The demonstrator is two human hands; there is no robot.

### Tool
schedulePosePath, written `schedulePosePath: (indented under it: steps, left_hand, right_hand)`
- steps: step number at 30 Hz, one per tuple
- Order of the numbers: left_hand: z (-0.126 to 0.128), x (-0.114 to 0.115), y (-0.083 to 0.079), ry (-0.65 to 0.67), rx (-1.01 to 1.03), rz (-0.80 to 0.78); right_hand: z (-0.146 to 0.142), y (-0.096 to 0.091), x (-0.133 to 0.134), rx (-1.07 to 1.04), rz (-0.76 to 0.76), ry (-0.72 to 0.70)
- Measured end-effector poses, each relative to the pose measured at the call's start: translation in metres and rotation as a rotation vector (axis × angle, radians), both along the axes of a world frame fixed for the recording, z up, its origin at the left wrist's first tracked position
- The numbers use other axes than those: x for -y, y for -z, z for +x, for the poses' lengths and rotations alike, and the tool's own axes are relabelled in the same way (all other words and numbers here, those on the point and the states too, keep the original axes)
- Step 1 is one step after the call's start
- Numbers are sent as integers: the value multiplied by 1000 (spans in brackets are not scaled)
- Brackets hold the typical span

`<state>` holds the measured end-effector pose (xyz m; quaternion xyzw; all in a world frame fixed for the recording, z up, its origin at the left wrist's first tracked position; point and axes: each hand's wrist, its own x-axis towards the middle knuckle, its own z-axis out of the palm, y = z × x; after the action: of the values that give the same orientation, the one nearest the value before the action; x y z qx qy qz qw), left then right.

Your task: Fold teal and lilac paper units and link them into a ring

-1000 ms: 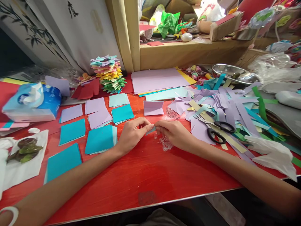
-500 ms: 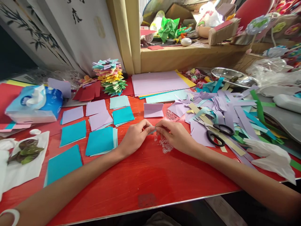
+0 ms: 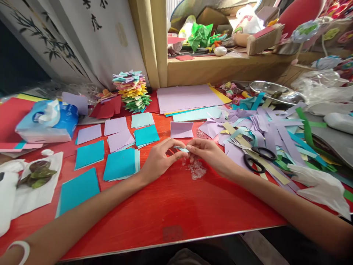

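Note:
Between my two hands is a small piece of folded light blue paper [image 3: 181, 148], mostly covered by fingers. My right hand [image 3: 205, 152] pinches its right end. My left hand [image 3: 164, 158] has thumb and forefinger about its left end. Just behind them lies a lilac paper square with a crease [image 3: 182, 129]. To the left are stacks of cut squares: teal paper [image 3: 119, 164], lilac paper [image 3: 120, 140] and pale blue paper [image 3: 142, 120]. Beyond them stands a tower of folded paper pieces [image 3: 132, 92] in several colours.
Black-handled scissors [image 3: 255, 159] lie on a heap of paper strips [image 3: 264, 127] at right. Large lilac sheets [image 3: 187, 99] lie at the back, near a metal bowl [image 3: 275, 92]. A tissue pack [image 3: 48, 121] sits at left. Clear crumpled bits [image 3: 197, 170] lie by my right hand.
My left thumb and forefinger have spread apart, so more of the folded paper shows. The whole view has shifted slightly; the things on the table have not moved.

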<state>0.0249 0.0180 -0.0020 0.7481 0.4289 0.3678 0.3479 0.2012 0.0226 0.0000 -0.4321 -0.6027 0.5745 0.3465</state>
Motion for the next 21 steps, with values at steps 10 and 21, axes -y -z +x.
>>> schedulePosePath:
  steps: [10,21]
  left_hand:
    - [0,-3,3,-29,34,-87]
    - [-2,-5,4,-93,-42,-97]
  right_hand:
    - [0,3,4,206,232,-25]
    - [1,-1,2,345,334,-39]
